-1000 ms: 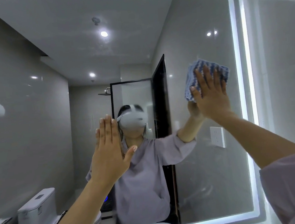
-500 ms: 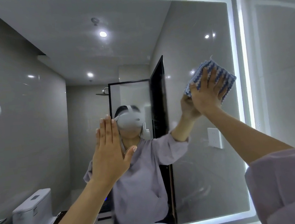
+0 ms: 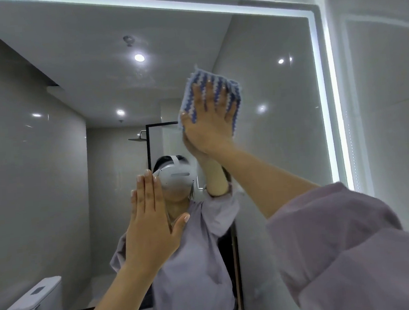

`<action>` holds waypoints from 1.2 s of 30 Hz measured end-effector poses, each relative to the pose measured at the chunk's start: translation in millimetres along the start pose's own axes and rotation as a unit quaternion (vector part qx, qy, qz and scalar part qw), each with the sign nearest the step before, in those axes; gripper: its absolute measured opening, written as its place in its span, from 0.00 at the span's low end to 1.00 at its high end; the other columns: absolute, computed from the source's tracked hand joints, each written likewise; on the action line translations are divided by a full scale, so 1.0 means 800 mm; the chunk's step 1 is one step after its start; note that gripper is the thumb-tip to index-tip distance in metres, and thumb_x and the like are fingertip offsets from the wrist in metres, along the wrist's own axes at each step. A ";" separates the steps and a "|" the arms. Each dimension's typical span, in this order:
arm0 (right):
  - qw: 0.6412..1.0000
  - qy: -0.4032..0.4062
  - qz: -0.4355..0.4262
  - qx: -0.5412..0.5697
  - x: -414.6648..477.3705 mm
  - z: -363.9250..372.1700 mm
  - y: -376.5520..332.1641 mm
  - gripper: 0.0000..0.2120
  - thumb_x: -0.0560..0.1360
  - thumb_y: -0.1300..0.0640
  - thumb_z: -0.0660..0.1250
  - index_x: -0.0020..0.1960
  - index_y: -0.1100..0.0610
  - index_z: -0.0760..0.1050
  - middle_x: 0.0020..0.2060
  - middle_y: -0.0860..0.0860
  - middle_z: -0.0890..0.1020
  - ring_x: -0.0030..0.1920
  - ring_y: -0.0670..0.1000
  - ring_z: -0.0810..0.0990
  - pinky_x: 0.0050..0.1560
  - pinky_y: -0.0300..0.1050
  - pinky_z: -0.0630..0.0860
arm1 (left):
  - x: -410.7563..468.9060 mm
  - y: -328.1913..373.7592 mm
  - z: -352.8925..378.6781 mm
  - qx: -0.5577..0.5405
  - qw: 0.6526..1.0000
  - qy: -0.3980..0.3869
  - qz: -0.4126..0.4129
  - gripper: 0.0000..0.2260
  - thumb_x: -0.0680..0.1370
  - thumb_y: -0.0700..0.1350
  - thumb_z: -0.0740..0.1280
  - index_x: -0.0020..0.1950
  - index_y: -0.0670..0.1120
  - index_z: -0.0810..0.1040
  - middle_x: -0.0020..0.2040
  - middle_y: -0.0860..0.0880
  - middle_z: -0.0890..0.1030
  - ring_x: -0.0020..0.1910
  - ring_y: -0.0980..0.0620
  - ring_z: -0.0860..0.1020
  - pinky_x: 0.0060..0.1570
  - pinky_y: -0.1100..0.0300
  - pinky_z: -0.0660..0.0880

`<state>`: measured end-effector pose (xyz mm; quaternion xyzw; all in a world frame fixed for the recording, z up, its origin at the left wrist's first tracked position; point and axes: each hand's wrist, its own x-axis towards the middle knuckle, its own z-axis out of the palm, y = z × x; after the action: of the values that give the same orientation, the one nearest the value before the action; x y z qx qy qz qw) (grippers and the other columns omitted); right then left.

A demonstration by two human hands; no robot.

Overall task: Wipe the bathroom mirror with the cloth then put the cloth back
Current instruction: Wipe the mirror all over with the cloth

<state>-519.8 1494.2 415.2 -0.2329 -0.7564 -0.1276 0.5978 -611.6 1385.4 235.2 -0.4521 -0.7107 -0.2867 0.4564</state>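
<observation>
Pressing the cloth [image 3: 200,79] under your flat-fingered right hand [image 3: 208,127], overlap strokes across the mirror [image 3: 284,147]; below-left, your straight-fingered left hand [image 3: 150,224] seemingly braces.

The cloth [image 3: 201,77] carries zigzag stripes of blue and white, with a pale blue edge. The mirror [image 3: 285,160] is bordered by a glowing white band. The sleeve [image 3: 342,241] at lower right is pale lilac. Reflected in the glass are glossy grey wall tiles [image 3: 29,195], a white toilet [image 3: 31,308] at lower left, a white headset [image 3: 176,179] and a black shower frame [image 3: 148,145].
</observation>
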 end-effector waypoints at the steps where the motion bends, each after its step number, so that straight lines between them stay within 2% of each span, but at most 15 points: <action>1: 1.000 0.001 -0.022 -0.002 0.000 0.002 -0.015 0.34 0.80 0.47 0.50 0.78 0.56 0.36 0.77 0.55 0.38 0.77 0.59 0.36 0.74 0.60 0.34 | 0.000 0.000 0.000 -0.002 1.000 0.002 0.001 0.42 0.74 0.68 0.40 0.76 0.37 0.38 0.77 0.41 0.35 0.76 0.46 0.35 0.75 0.52 0.36; 3: 0.997 0.014 -0.070 -0.010 -0.003 0.006 -0.041 0.32 0.78 0.49 0.53 0.77 0.56 0.46 0.77 0.56 0.49 0.76 0.59 0.48 0.74 0.56 0.40 | 0.000 0.000 0.000 -0.002 1.000 0.006 0.001 0.42 0.74 0.68 0.40 0.76 0.38 0.39 0.77 0.41 0.35 0.76 0.46 0.35 0.74 0.54 0.34; 4: 0.995 0.017 -0.092 -0.016 -0.005 0.009 -0.052 0.32 0.78 0.48 0.53 0.77 0.56 0.47 0.76 0.56 0.51 0.75 0.58 0.50 0.74 0.55 0.39 | 0.000 0.000 0.000 0.001 1.000 0.006 0.000 0.42 0.74 0.68 0.40 0.76 0.38 0.38 0.77 0.41 0.35 0.76 0.46 0.35 0.74 0.54 0.33; 8: 0.984 -0.040 -0.169 -0.045 -0.014 0.027 -0.081 0.35 0.80 0.42 0.49 0.78 0.53 0.35 0.77 0.54 0.36 0.76 0.57 0.32 0.68 0.54 0.21 | -0.001 -0.001 0.001 0.019 1.000 0.011 -0.005 0.42 0.74 0.68 0.36 0.75 0.39 0.34 0.76 0.41 0.32 0.75 0.46 0.33 0.73 0.55 0.31; 11: 0.972 -0.066 -0.214 -0.071 -0.017 0.031 -0.093 0.34 0.81 0.40 0.47 0.78 0.52 0.36 0.78 0.52 0.36 0.76 0.56 0.31 0.64 0.52 0.18 | -0.001 -0.001 0.001 0.017 1.000 0.017 -0.006 0.42 0.74 0.68 0.38 0.75 0.38 0.35 0.76 0.41 0.33 0.76 0.46 0.34 0.74 0.54 0.32; 13: 0.969 -0.076 -0.225 -0.071 -0.017 0.031 -0.093 0.33 0.81 0.40 0.47 0.78 0.50 0.37 0.78 0.51 0.37 0.76 0.56 0.31 0.65 0.52 0.18 | 0.000 -0.001 0.001 0.014 1.000 0.019 -0.003 0.42 0.74 0.68 0.40 0.75 0.38 0.36 0.76 0.41 0.34 0.76 0.46 0.35 0.74 0.54 0.33; 18: 0.963 -0.055 -0.243 -0.104 -0.009 0.026 -0.080 0.33 0.80 0.36 0.48 0.79 0.47 0.40 0.79 0.49 0.40 0.77 0.56 0.34 0.74 0.56 0.30 | 0.000 -0.001 0.000 0.013 1.000 0.020 0.002 0.42 0.75 0.68 0.40 0.76 0.38 0.38 0.76 0.41 0.35 0.76 0.45 0.35 0.74 0.54 0.33; 22: 0.953 -0.057 -0.268 -0.126 0.008 0.018 -0.062 0.33 0.79 0.35 0.47 0.78 0.45 0.40 0.79 0.48 0.41 0.77 0.55 0.36 0.74 0.55 0.30 | -0.001 -0.001 -0.002 0.013 1.000 0.018 0.003 0.42 0.74 0.68 0.39 0.76 0.38 0.37 0.76 0.41 0.34 0.76 0.46 0.34 0.73 0.55 0.31; 31: 0.984 -0.038 -0.141 -0.099 0.043 -0.018 0.048 0.34 0.78 0.32 0.44 0.78 0.44 0.39 0.79 0.47 0.41 0.77 0.54 0.37 0.75 0.56 0.33 | -0.001 -0.001 -0.002 0.008 1.000 0.019 0.005 0.42 0.74 0.68 0.40 0.75 0.38 0.36 0.76 0.42 0.33 0.75 0.47 0.32 0.73 0.56 0.31; 36: 0.993 -0.045 -0.041 -0.100 0.049 -0.049 0.141 0.34 0.79 0.34 0.48 0.78 0.43 0.39 0.79 0.46 0.42 0.78 0.55 0.38 0.76 0.54 0.36 | -0.002 -0.001 -0.004 0.016 1.000 0.015 0.008 0.42 0.74 0.68 0.40 0.75 0.38 0.35 0.76 0.41 0.32 0.75 0.46 0.32 0.73 0.55 0.31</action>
<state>-436.6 1580.2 453.6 -0.2656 -0.7747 -0.2165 0.5314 -610.6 1381.7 235.3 -0.4460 -0.7048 -0.2788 0.4761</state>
